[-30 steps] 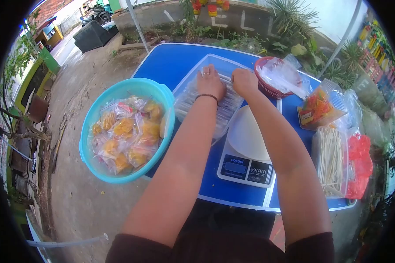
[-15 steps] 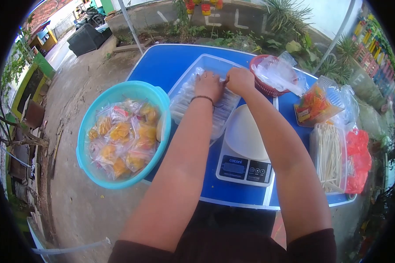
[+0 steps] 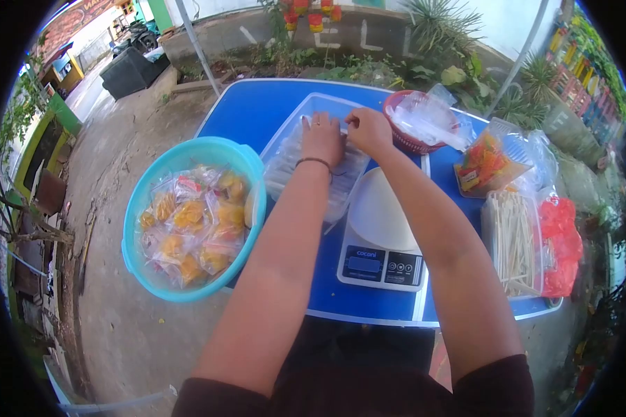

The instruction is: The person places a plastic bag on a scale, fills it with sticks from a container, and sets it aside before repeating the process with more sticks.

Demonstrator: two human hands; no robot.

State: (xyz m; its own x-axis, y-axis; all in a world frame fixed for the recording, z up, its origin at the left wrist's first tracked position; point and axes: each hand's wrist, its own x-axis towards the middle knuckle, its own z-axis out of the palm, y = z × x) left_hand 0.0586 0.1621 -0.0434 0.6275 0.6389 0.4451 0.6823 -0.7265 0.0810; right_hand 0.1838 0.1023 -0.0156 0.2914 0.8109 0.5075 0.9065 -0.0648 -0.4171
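Partly, the left hand (image 3: pixel 323 142) hides clear plastic packets (image 3: pixel 279 172) beneath it.

On the table (image 3: pixel 257 97): tub (image 3: pixel 327 103), with scale (image 3: pixel 381 267) in front to the right.
Left, basin (image 3: pixel 188 151) of packets (image 3: pixel 188 217); behind the scale, basket (image 3: pixel 417 144); farther right, box (image 3: pixel 535 279) of sticks (image 3: pixel 511 240), with pouch (image 3: pixel 483 165) behind it and plastic bag (image 3: pixel 562 243) to its right.

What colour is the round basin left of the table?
Light turquoise blue, clear in the head view.
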